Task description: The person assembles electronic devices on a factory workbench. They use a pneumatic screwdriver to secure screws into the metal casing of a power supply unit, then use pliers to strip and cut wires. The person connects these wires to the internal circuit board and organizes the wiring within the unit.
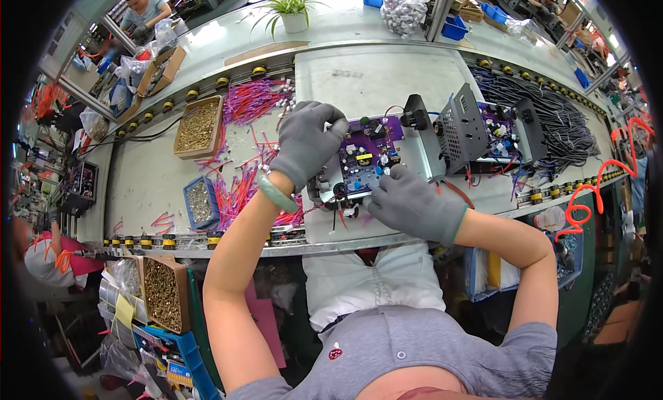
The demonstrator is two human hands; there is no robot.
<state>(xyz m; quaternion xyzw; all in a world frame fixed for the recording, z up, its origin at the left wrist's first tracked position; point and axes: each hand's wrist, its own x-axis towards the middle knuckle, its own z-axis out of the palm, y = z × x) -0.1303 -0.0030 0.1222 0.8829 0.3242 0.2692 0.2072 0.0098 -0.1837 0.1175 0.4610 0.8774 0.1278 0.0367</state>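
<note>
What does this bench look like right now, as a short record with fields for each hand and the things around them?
left hand: grey glove, resting on the top left edge of the purple circuit board
right hand: grey glove, at the board's lower right corner
board: lies in an open metal chassis
left of board: pink wires, blue bin, cardboard tray of small metal parts
right of board: second unit, black cables

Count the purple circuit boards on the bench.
2. One purple circuit board lies between the left hand and right hand; a second purple board sits in the black metal housing to the right. Others may be hidden.
</note>
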